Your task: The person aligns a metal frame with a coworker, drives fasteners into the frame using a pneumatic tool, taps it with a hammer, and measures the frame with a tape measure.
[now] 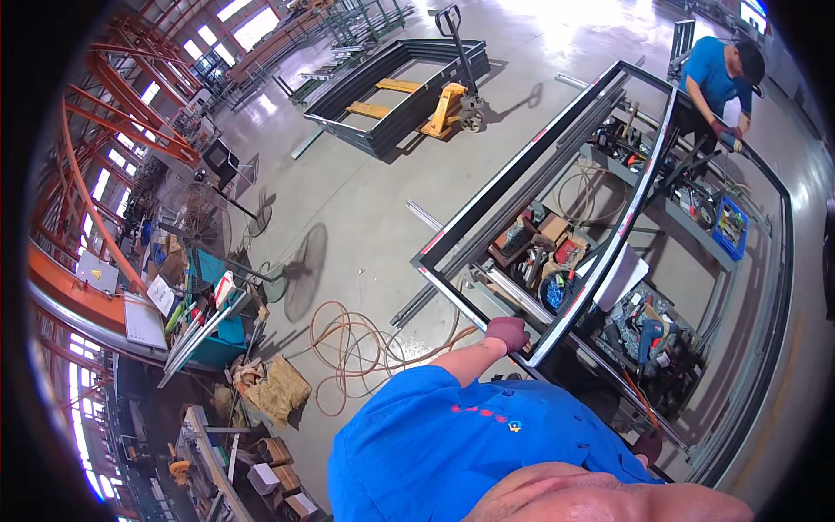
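A large dark metal frame (pixel 550 129), divided by a long bar, lies across a workbench in front of me. My left hand (pixel 507 333), in a maroon glove, is closed over the near end of this frame, close to its left corner. Lower right, beside the frame's near edge, my right hand (pixel 648 445) shows only in part, also gloved in maroon; its fingers are hidden. Within the frame's outline, a blue-and-black power drill (pixel 648 339) rests on a tray of metal fittings (pixel 622 317). Boxes of small parts (pixel 531 244) sit left of the long bar.
A co-worker (pixel 718 83) in blue stands at the far right, holding a power tool over the frame. A blue crate (pixel 731 228) is at the right. Hoses (pixel 348 348) coil on the floor at left, near a standing fan (pixel 196 213). A yellow pallet jack (pixel 445 111) carries stacked frames (pixel 365 135).
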The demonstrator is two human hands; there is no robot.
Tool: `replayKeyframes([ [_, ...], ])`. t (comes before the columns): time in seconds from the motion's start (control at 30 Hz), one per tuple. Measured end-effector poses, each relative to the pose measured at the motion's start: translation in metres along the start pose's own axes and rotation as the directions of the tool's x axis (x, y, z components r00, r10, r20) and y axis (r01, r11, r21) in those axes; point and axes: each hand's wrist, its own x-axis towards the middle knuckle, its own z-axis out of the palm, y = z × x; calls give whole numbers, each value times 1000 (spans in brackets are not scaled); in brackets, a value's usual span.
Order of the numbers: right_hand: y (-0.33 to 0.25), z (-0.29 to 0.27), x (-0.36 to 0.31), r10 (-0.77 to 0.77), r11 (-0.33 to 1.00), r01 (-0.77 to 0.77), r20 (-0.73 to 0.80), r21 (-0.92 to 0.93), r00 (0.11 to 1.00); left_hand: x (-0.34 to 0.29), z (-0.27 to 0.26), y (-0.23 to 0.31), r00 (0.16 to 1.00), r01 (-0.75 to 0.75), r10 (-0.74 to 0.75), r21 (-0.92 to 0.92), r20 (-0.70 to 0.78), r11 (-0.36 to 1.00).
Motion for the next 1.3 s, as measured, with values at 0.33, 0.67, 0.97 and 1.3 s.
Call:
replayKeyframes([
  [0.33, 1, 1, -2, -8, 999, 9, -27, 37, 1000, -1, -1, 0, 1000, -3, 3, -5, -12, 1000],
  [0.67, -3, 0, 4, 0, 1000, 0, 2, 22, 1000, -4, -5, 1, 999, 1, -1, -15, -37, 1000],
  [0.97, 14, 3, -20, 70, 996, -71, 29, 44, 997, 3, -1, 2, 995, -95, 94, 43, 37, 995],
  [1.3, 7, 5, 13, 251, 964, -229, 168, -137, 953, 52, 31, -45, 969, -216, 226, -107, 96, 971],
])
